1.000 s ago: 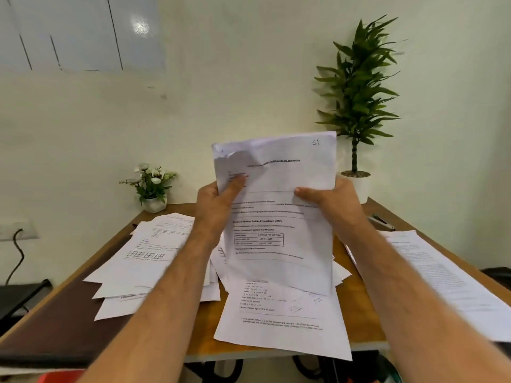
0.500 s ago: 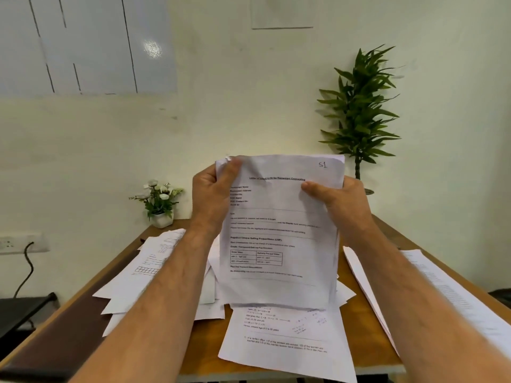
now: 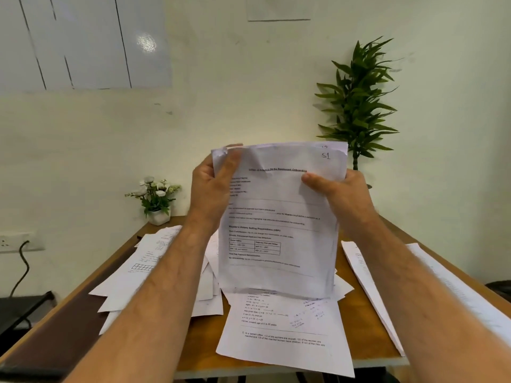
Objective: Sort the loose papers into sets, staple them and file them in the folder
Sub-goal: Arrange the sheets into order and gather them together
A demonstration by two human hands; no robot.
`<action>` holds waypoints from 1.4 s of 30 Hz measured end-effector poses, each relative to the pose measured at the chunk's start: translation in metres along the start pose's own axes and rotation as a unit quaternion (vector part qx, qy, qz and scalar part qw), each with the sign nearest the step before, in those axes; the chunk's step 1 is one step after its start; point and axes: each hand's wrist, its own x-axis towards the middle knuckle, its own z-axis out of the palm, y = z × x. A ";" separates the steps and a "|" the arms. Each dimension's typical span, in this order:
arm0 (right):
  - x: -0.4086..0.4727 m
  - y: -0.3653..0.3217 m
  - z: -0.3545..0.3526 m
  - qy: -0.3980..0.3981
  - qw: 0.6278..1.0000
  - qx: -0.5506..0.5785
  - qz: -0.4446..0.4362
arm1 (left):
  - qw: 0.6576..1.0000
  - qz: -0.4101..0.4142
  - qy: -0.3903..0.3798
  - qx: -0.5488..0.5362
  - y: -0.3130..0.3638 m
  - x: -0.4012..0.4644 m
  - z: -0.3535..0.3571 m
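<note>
Held set: a thin sheaf of printed sheets (image 3: 279,217) marked "S1" at its top right corner, upright above the middle of the bench (image 3: 367,322).
Left hand (image 3: 213,194): grips the sheaf's top left corner, thumb on the front, fingers behind; that corner is crumpled.
Right hand (image 3: 340,197): pinches the sheaf's right edge, thumb pressed on the front.
Loose papers: a fanned pile (image 3: 143,272) toward the bench's left edge, a maths worksheet (image 3: 282,335) overhanging the near edge, and long sheets (image 3: 414,286) along the right edge.
Stapler and folder: neither can be made out.
Progress: early, by my reading; one set seems gathered and squared, nothing visibly stapled or filed.
Left to do: sort the remaining sheets, staple each set, file everything.
</note>
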 end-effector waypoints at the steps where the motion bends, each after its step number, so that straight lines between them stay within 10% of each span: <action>1: 0.001 -0.001 -0.001 -0.009 1.000 0.005 0.002 | 1.000 0.018 0.000 0.011 0.000 0.002 -0.001; 5: -0.003 0.003 0.002 -0.025 0.999 -0.005 0.024 | 0.996 0.058 0.016 0.070 -0.011 -0.005 -0.007; 15: -0.018 0.023 0.008 -0.050 0.998 0.003 0.036 | 0.986 -0.155 -0.020 0.062 -0.046 -0.043 -0.029; 25: -0.030 0.040 0.010 -0.041 0.997 0.043 0.039 | 0.991 -0.066 0.120 0.013 -0.030 -0.039 -0.013; 42: -0.046 0.068 0.004 -0.025 0.993 0.049 0.100 | 0.991 -0.130 0.001 0.041 -0.057 -0.064 -0.008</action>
